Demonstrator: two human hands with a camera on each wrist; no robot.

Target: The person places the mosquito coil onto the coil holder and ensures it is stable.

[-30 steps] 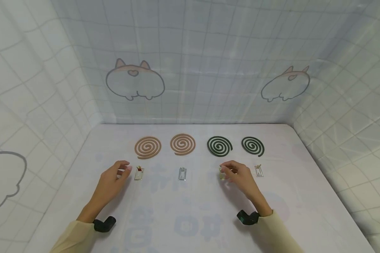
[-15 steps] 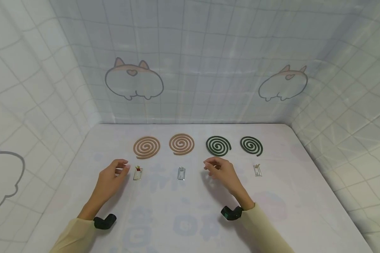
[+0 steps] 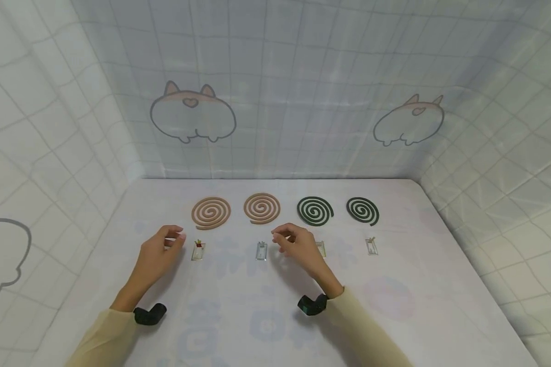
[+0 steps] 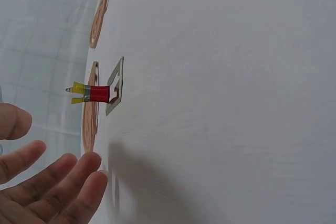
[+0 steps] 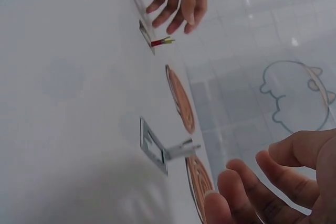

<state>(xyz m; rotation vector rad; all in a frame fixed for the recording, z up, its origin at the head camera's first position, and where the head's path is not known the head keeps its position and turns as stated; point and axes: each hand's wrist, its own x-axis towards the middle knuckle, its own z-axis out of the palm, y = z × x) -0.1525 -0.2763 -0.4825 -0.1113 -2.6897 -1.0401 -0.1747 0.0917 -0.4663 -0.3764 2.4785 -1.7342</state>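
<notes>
Relaxed and holding nothing, my left hand (image 3: 158,255) is just left of a small metal mosquito coil stand (image 3: 199,244) with a red and yellow upright prong (image 4: 97,93). My right hand (image 3: 301,250) hovers above the table with its fingers loosely bent and nothing in them. Its fingertips are just right of a silver stand (image 3: 261,245), whose upright tab (image 5: 180,149) shows in the right wrist view. A gold-coloured stand (image 3: 322,248) lies partly hidden behind the right hand. Farther right is another metal stand (image 3: 371,246) with a light-coloured prong.
Behind the stands lie two tan mosquito coils (image 3: 211,213) and two dark green coils (image 3: 315,211) in one row. The white-covered table (image 3: 229,316) ends at a grid-patterned cloth wall (image 3: 275,127), with matching cloth at both sides.
My right hand has moved left, from over the gold stand to near the silver one, uncovering part of the gold stand. My left hand has stayed by the red-pronged stand.
</notes>
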